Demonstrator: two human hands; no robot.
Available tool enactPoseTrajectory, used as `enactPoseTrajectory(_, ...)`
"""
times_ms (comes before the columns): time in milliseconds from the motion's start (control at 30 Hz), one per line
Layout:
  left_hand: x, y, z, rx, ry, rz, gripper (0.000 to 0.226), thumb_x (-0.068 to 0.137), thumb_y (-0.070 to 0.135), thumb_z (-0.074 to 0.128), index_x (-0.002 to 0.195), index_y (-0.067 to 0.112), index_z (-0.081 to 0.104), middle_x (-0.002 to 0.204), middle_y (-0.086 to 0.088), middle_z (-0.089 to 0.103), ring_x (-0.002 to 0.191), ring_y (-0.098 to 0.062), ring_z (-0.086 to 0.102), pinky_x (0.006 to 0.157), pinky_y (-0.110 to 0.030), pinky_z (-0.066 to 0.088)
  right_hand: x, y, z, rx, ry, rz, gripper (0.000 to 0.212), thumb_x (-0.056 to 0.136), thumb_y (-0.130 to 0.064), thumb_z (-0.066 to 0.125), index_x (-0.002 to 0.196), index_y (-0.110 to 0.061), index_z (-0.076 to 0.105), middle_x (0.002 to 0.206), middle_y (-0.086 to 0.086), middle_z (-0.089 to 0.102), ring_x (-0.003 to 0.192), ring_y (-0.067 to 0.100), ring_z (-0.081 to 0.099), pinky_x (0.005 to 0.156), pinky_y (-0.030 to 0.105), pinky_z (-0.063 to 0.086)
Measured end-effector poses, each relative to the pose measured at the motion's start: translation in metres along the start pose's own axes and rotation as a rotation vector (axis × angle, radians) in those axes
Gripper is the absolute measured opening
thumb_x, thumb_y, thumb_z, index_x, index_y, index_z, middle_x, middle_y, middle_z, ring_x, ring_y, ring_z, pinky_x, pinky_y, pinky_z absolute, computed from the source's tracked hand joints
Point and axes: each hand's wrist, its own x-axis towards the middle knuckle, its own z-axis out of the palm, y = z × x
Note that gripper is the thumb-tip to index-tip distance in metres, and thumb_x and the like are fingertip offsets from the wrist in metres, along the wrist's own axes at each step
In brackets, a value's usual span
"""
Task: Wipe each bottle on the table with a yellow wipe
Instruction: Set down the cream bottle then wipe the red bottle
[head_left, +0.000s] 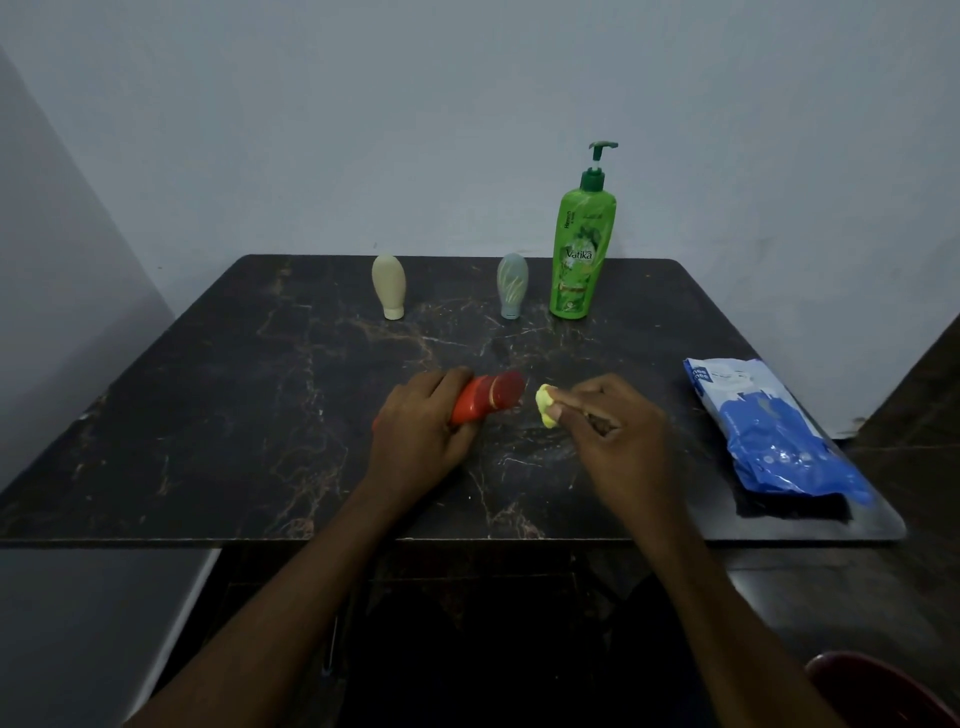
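Back left on the table (208, 415), I log a beige bottle (387, 286) standing on its cap. The left hand (421, 434) reaches in knuckles up, its fingers wrapped round the lower end of a red bottle (491, 399), held slanted near mid-table. A grey-green bottle (512, 285) stands at the back. The bunched yellow wipe (544, 406) sits just beside the red bottle's top. A green pump bottle (581, 254) stands upright. The right hand (621, 434) pinches the wipe between thumb and forefinger. A blue wipe pack (774, 436) lies flat at far right.
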Motion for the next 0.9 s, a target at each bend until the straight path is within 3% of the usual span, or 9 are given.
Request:
enactPoseTrajectory(133, 0.017, 0.024, -0.023, -0.505, 0.125, -0.404, 0.028, 0.097, 0.037, 0.067, 0.121, 0.032, 0.055, 0.105, 0.008, 0.068, 0.093, -0.009, 0.067, 0.083, -0.031, 0.056, -0.004, -0.002, -0.002, 0.174, 0.026, 0.082, 0.015, 0.086, -0.014, 0.077, 0.099, -0.02, 0.078, 0.092, -0.012, 0.072, 0.088, 0.005, 0.07, 0.076, 0.02, 0.054)
enactPoseTrajectory(300, 0.034, 0.04, -0.048, -1.406, 0.092, -0.912, 0.04, 0.102, 0.033, 0.057, 0.135, 0.011, 0.054, 0.101, -0.012, 0.069, 0.098, -0.03, 0.072, 0.092, -0.053, 0.058, -0.012, -0.019, -0.006, 0.294, 0.024, 0.082, 0.021, 0.086, -0.01, 0.075, 0.104, -0.02, 0.077, 0.094, -0.012, 0.076, 0.089, 0.006, 0.072, 0.078, 0.022, 0.056)
enactPoseTrajectory(367, 0.034, 0.048, -0.055, -1.704, 0.103, -1.07, 0.051, 0.099, 0.042, 0.06, 0.135, 0.006, 0.056, 0.103, -0.016, 0.065, 0.1, -0.035, 0.071, 0.089, -0.053, 0.06, -0.017, -0.028, -0.005, 0.316, 0.017, 0.076, 0.021, 0.086, -0.01, 0.075, 0.105, -0.018, 0.077, 0.095, -0.01, 0.076, 0.09, 0.008, 0.072, 0.078, 0.023, 0.057)
enactPoseTrajectory(433, 0.032, 0.056, -0.058, -1.908, 0.217, -1.21, 0.054, 0.095, 0.046, 0.065, 0.123, 0.001, 0.061, 0.097, -0.018, 0.066, 0.092, -0.032, 0.07, 0.082, -0.048, 0.061, -0.023, -0.036, -0.004, 0.335, 0.011, 0.067, 0.02, 0.087, -0.009, 0.074, 0.105, -0.015, 0.077, 0.096, -0.007, 0.075, 0.091, 0.011, 0.072, 0.078, 0.025, 0.058)
enactPoseTrajectory(500, 0.031, 0.061, -0.057, -2.049, 0.365, -1.318, 0.048, 0.094, 0.043, 0.068, 0.111, -0.001, 0.06, 0.088, -0.017, 0.065, 0.081, -0.027, 0.066, 0.075, -0.041, 0.059, -0.03, -0.043, -0.003, 0.373, 0.008, 0.056, 0.019, 0.087, -0.008, 0.074, 0.105, -0.013, 0.077, 0.098, -0.004, 0.075, 0.092, 0.013, 0.072, 0.078, 0.028, 0.059)
enactPoseTrajectory(600, 0.028, 0.064, -0.054, -2.151, 0.49, -1.396, 0.043, 0.093, 0.037, 0.069, 0.116, 0.004, 0.054, 0.091, -0.014, 0.059, 0.076, -0.022, 0.059, 0.067, -0.036, 0.055, -0.04, -0.055, -0.001, 0.413, 0.004, 0.023, 0.018, 0.086, -0.006, 0.075, 0.104, -0.012, 0.077, 0.098, -0.003, 0.074, 0.094, 0.017, 0.073, 0.08, 0.029, 0.058)
enactPoseTrajectory(767, 0.024, 0.075, -0.052, -2.176, 0.526, -1.433, 0.036, 0.091, 0.027, 0.065, 0.117, 0.007, 0.049, 0.089, -0.011, 0.054, 0.07, -0.021, 0.055, 0.064, -0.034, 0.052, -0.048, -0.071, 0.006, 0.279, 0.045, -0.114, 0.015, 0.086, -0.012, 0.077, 0.101, -0.013, 0.077, 0.093, -0.005, 0.071, 0.088, 0.014, 0.07, 0.074, 0.026, 0.056)
enactPoseTrajectory(900, 0.02, 0.082, -0.051, -2.188, 0.52, -1.433, 0.031, 0.082, 0.01, 0.058, 0.111, 0.01, 0.046, 0.081, -0.008, 0.05, 0.066, -0.018, 0.053, 0.064, -0.035, 0.051, -0.048, -0.076, 0.009, 0.074, 0.106, -0.201, 0.007, 0.085, -0.013, 0.077, 0.092, -0.013, 0.077, 0.086, -0.006, 0.067, 0.08, 0.004, 0.063, 0.069, 0.011, 0.044)
